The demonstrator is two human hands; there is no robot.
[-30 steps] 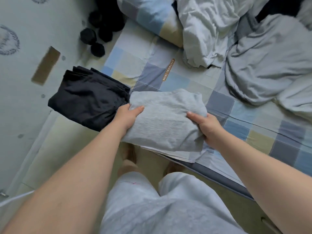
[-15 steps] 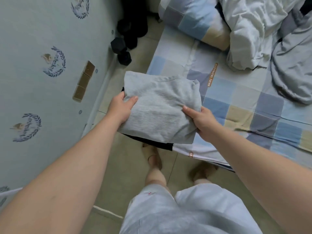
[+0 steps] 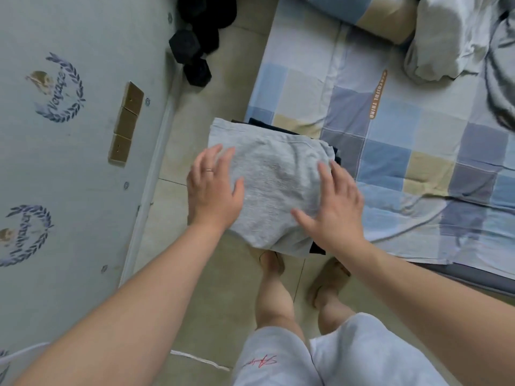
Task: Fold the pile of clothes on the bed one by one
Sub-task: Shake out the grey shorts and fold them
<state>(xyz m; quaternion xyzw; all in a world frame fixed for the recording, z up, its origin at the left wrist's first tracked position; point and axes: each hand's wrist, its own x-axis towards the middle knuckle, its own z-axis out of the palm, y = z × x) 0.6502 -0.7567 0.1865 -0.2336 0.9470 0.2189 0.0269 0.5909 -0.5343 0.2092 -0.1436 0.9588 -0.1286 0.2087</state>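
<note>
Nearest: pale grey cotton shorts (image 3: 362, 358) w/ a red stitched mark, bare legs below, feet on beige floor tiles (image 3: 231, 307) right by the bed corner. Both forearms out fwd over that corner.

Then left hand (image 3: 213, 188), thin ring (image 3: 209, 170) on one finger: fingers straight and spread, palm down on the left side of the folded light-grey knit garment (image 3: 276, 179). Grips nothing. Across from it, right hand (image 3: 334, 207), same pose: fingers splayed and straight, palm down on the garment's right side, thumb toward the middle, nothing held. Looks like a light press, tho firm contact vs. hover is hard to call from above.

Garment itself: neat rectangle. Lies on top of a stack of folded dark clothes (image 3: 317, 248) at the near-left corner of the bed (image 3: 395, 151), w/ its blue, beige and grey checked sheet. Dark edges visible at far side and near-right corner. Seems to overhang the mattress edge a bit.

Farther: crumpled white-and-grey fabric heap (image 3: 446, 37) at far right, checked pillow (image 3: 370, 15) at the head end, black hex dumbbells (image 3: 185, 45) on the floor by the wall.

Step, prob.: fold done, piece stacked, being patted flat. Calls next for lifting both hands straight up — no drag, given the overhang — then a long reach to the far right for the next unfolded item. Clothing or just bedding in that heap, can't tell.
</note>
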